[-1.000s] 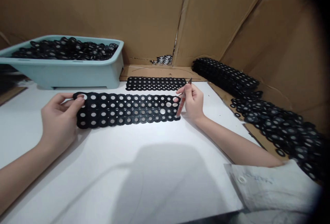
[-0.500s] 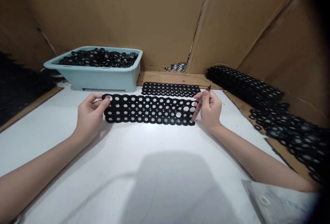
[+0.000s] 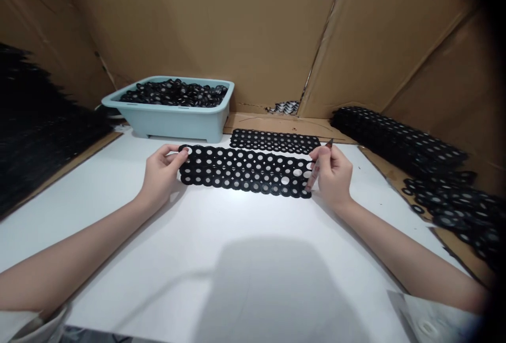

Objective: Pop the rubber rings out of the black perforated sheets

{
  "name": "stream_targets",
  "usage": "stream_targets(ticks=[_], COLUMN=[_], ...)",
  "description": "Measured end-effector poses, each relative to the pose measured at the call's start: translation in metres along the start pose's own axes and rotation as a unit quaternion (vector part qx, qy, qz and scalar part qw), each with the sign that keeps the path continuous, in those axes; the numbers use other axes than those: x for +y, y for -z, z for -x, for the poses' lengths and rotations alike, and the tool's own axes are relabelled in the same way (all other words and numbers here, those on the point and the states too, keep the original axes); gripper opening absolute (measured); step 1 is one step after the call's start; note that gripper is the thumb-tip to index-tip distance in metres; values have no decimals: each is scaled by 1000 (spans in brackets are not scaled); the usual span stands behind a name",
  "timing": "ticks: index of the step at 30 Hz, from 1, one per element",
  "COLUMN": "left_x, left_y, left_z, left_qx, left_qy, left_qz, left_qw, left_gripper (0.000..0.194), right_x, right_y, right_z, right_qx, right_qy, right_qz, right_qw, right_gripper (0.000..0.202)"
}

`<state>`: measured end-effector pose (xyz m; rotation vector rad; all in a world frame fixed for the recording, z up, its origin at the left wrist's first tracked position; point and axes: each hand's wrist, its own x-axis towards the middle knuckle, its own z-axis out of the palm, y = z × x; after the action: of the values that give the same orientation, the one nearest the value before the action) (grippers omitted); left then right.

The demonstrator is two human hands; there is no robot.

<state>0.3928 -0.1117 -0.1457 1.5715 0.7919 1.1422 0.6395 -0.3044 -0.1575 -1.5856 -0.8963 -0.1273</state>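
A long strip of black rings (image 3: pixel 245 172), several rows joined together, is held up over the white table. White shows through its holes. My left hand (image 3: pixel 161 172) pinches its upper left end between thumb and fingers. At the opposite end, my right hand (image 3: pixel 335 174) is closed, with fingers at the strip's upper right corner. It also holds a slim reddish tool (image 3: pixel 314 177) with a dark pointed tip upward; its exact kind is unclear. Some holes near the right end look larger and whiter. Behind the strip, another similar strip (image 3: pixel 272 139) lies flat on the table.
A light blue basin (image 3: pixel 177 121) full of loose black rings stands back left. Stacked strips (image 3: pixel 395 132) and loose rings (image 3: pixel 462 206) lie along the right. A dark pile (image 3: pixel 35 132) rises on the left. Cardboard walls (image 3: pixel 205 27) enclose the white table (image 3: pixel 190 258).
The view has shifted, so most things sit farther right in it. Both hands keep their hold on the strip, which tilts slightly more down toward the right.
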Motion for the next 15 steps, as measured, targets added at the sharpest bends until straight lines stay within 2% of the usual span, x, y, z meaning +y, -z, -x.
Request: stream_targets(ticks=[10,15], left_x=[-3,-4], left_y=[1,2], left_z=[-1,-1], left_qx=[-15,-27], left_qy=[-12,-8], left_qz=[-18,-9], left_qw=[1000,1000], left_gripper=[16,21], right_x=[-2,-8], right_y=[0,2], right_z=[3,18], right_qx=[26,-19], right_qy=[53,66], right_qz=[13,20], right_qw=[998,997], right_gripper=[34,34])
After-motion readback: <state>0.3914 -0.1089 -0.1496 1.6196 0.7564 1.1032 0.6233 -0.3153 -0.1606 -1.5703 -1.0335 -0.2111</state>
